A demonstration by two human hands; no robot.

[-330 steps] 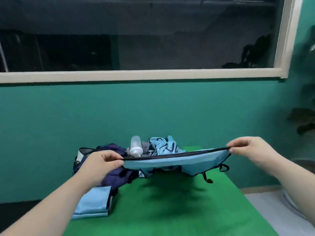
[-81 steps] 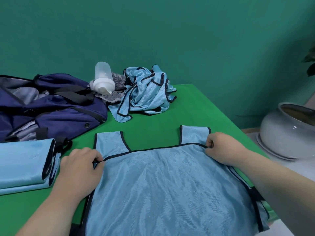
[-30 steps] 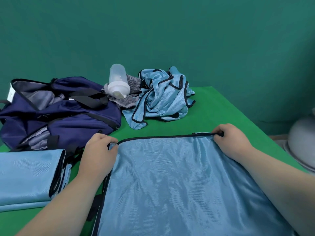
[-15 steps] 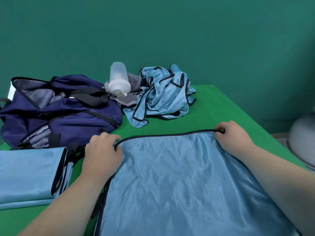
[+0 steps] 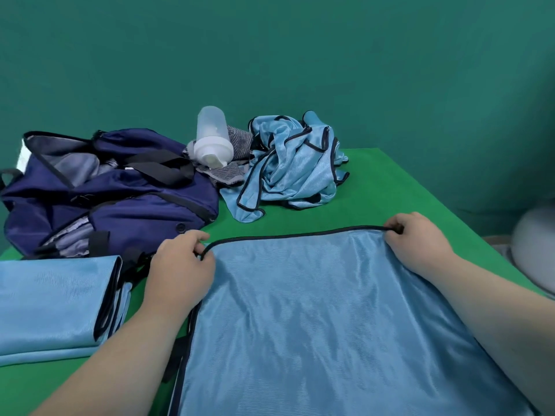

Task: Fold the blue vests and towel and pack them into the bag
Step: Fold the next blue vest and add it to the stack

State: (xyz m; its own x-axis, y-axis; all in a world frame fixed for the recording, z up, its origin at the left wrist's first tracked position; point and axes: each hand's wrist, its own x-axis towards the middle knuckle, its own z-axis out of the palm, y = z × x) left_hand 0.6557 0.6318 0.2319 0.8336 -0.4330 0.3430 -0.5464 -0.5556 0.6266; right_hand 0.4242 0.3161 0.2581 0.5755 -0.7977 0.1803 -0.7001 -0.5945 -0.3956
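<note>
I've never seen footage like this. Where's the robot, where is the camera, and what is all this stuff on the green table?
There is no robot here: these are a person's bare arms, filmed by a camera worn on the head and looking down. The left hand and right hand each pinch the dark-trimmed far edge of a blue vest spread on the green table. Left of it lies a folded blue stack, and behind that an open navy bag. Farther back sit a crumpled vest pile and a clear bottle resting on a grey striped towel.
</note>
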